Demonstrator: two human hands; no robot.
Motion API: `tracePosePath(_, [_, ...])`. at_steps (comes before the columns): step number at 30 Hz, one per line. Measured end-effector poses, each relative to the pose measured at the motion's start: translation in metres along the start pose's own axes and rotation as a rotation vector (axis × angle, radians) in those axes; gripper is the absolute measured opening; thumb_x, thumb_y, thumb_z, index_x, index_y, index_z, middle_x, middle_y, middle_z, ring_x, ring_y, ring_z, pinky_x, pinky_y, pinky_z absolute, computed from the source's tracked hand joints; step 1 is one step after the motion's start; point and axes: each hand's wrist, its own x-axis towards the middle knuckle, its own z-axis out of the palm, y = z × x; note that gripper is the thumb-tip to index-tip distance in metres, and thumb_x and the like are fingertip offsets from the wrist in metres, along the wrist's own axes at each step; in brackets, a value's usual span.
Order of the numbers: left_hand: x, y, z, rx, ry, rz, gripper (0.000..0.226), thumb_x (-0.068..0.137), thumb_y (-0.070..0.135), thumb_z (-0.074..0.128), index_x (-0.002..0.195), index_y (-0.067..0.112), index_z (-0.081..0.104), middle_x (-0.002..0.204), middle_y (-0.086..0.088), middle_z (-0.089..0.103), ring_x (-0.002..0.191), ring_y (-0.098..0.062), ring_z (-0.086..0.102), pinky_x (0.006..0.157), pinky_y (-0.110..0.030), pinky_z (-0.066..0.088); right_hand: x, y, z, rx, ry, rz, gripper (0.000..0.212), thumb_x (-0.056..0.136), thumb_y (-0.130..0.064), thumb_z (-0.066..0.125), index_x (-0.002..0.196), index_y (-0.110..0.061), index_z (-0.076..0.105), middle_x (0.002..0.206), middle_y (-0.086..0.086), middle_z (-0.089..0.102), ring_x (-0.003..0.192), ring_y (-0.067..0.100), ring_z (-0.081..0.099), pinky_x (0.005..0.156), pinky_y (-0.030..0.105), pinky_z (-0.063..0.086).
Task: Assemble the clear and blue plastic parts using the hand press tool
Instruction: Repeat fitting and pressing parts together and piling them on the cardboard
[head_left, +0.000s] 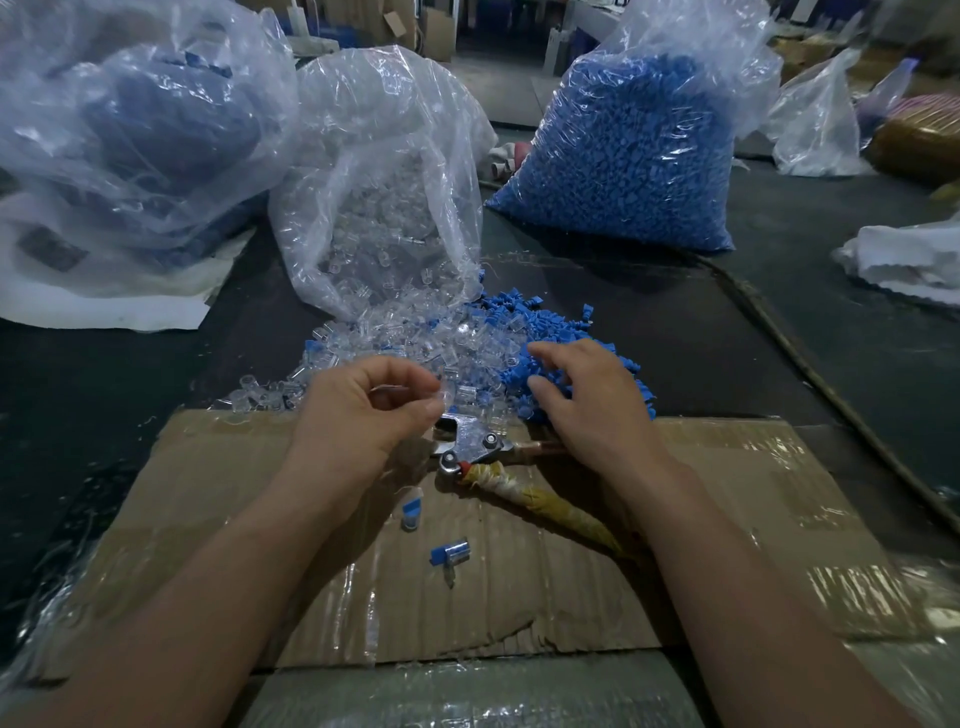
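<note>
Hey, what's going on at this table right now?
A person is assembling small plastic pieces. The left hand pinches a clear part just above the loose clear ones. The right hand reaches with relaxed fingers onto the blue parts pile. The hand press tool lies unheld on the cardboard between the hands. Two joined pieces, clear and blue, lie on the cardboard nearer the person.

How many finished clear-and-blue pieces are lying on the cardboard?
2: one assembled piece just below the press tool, another nearer the person. More may be hidden.
</note>
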Motion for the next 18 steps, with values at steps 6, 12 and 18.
tracePosePath(6, [-0.0029,0.0025,0.0027,-0.070,-0.020,-0.039,0.004,0.075,0.001,0.064,0.077,0.005,0.063,0.077,-0.015,0.069,0.062,-0.021,0.063,0.051,-0.029,0.054,0.0005,-0.0013,0.0043,-0.049,-0.089,-0.047,0.029,0.091,-0.027,0.053,0.120,-0.024,0.059,0.096,-0.010,0.040,0.096,0.007,0.036,0.084,0.022,0.029])
tracePosePath(12, [-0.0027,0.0045,0.0035,-0.128,-0.036,-0.014,0.008,0.078,-0.005,0.059,0.086,-0.002,0.060,0.077,-0.019,0.065,0.058,-0.013,0.065,0.053,-0.018,0.054,0.0009,-0.0014,0.0035,-0.059,-0.095,-0.065,0.026,0.088,-0.021,0.058,0.114,-0.023,0.061,0.095,-0.012,0.042,0.095,0.006,0.039,0.084,0.021,0.030])
tracePosePath(18, [0.0006,0.0007,0.0027,-0.127,-0.031,-0.004,0.008,0.077,-0.004,0.061,0.083,0.001,0.060,0.066,-0.010,0.064,0.056,-0.012,0.064,0.053,-0.019,0.054,-0.0003,-0.0019,0.0050,-0.085,-0.139,-0.072,0.032,0.089,-0.029,0.056,0.122,-0.027,0.056,0.098,-0.010,0.040,0.096,0.006,0.031,0.084,0.022,0.027])
